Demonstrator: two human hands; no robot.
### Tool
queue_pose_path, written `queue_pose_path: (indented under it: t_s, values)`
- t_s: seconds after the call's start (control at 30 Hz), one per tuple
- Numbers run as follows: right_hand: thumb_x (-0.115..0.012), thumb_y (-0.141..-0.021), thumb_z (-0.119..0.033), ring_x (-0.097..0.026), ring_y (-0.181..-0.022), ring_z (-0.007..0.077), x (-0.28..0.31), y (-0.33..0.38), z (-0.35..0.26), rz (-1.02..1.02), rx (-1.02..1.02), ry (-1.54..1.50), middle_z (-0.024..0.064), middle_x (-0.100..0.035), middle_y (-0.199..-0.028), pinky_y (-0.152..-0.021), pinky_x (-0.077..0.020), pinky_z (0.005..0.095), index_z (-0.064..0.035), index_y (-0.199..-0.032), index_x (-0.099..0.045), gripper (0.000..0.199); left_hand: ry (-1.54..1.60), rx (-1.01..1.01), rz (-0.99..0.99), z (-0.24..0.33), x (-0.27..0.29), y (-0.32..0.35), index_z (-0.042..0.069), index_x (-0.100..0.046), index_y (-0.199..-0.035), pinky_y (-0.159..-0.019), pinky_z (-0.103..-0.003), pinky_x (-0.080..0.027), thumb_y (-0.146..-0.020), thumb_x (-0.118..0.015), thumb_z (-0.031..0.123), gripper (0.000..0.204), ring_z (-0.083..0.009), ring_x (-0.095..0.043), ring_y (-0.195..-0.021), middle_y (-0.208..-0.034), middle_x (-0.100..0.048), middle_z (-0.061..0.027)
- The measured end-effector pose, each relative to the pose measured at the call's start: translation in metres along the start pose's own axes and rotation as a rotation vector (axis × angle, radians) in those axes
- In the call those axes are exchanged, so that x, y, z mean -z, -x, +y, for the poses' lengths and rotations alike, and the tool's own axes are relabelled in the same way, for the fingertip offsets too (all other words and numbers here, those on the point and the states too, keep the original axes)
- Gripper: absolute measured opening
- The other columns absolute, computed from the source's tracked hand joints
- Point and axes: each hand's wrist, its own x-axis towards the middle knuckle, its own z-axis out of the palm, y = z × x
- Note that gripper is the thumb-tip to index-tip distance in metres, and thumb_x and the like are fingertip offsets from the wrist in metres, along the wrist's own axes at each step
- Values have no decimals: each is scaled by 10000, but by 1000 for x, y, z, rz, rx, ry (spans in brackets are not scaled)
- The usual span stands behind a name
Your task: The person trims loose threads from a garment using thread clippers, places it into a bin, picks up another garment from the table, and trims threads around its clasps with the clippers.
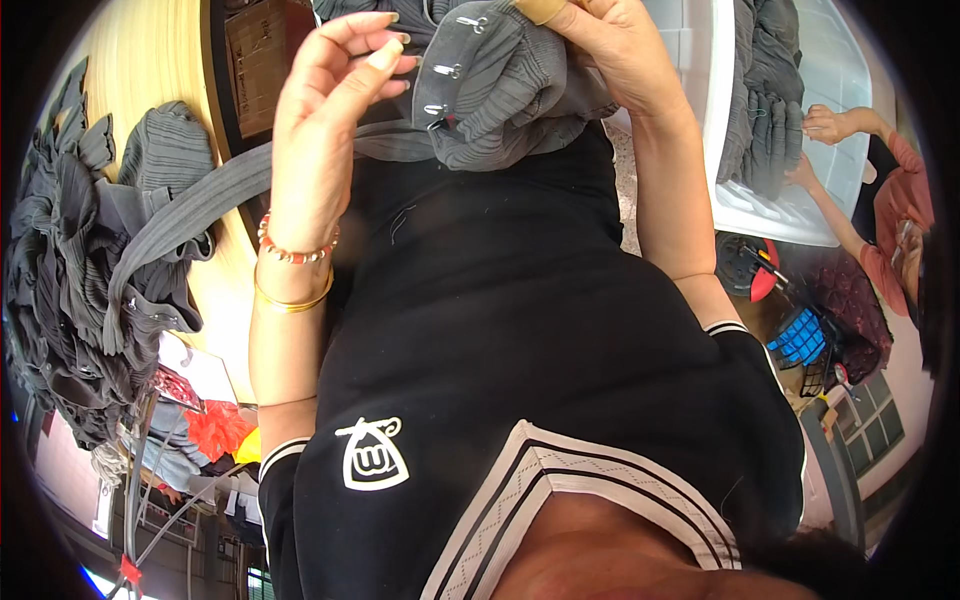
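- Grey pleated garment sits bunched at the top of the view, pressed against the person's black shirt, between the two raised hands.
- Its hook-and-eye strip, with small metal hooks along it, runs roughly up and down on the side of the bundle facing the left hand.
- Left hand hovers just beside that strip, fingers curled and loosely parted, fingertips near the hooks; I cannot tell whether they pinch the fabric or only touch it. This hand is the nearer one to the hooks.
- Right hand clasps the bundle from the far side, fingers closed over the folds, a tan plaster on one finger.
- A long grey strap of the same cloth trails from the bundle, behind the left wrist, toward the pile of grey garments on the pale wooden table.
- Beaded and gold bracelets ring the left wrist.
- At the right edge, another person's hands work on more grey pieces in a white plastic bin.
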Motion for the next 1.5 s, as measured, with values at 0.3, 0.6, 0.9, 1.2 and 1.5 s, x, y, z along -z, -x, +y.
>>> queue_pose_path:
  t_s: [0.3,0.6,0.9,1.2,1.5]
  values:
    - [-650,-956,-129,-588,-753,52,2,-2,4,-10,59,-17,-17,-660,-857,-670,-482,216,-13,-940,-671,119,-94,8,-79,-16,-7,-2,18,-627,-1196,-880,-209,-455,-942,-644,69,259,-63,-596,-967,-1003,-664,-5]
    - [-631,-965,-114,-575,-731,46,-3,1,-1,-58,44,-23,-28,-648,-837,-648,-464,214,-22,-932,-669,105,-128,-211,-22,6,-6,-9,30,-661,-1112,-817,-166,-396,-980,-564,68,168,-20,-515,-918,-913,-586,53]
    - [-634,-961,-101,-574,-718,46,-5,1,2,-24,109,15,-23,-645,-823,-641,-468,216,-19,-929,-660,91,-675,-510,105,-9,-9,-9,89,-753,-954,-832,-270,-477,-749,-833,97,221,-142,-581,-951,-997,-608,-25]
    - [-642,-954,-94,-554,-691,35,-10,4,4,-36,82,35,-35,-623,-784,-611,-450,207,-34,-878,-642,97,-616,-457,94,-22,-4,-9,62,-756,-925,-893,-271,-462,-808,-775,66,119,-149,-593,-1004,-1039,-651,-49]
    - [-694,-914,-83,-444,-641,4,-12,11,-1,33,110,372,-70,-544,-747,-553,-350,183,-39,-878,-609,102,-75,-153,39,-16,-8,-4,-13,-684,-1049,-917,-234,-468,-953,-638,91,149,-96,-615,-994,-1019,-690,-36]
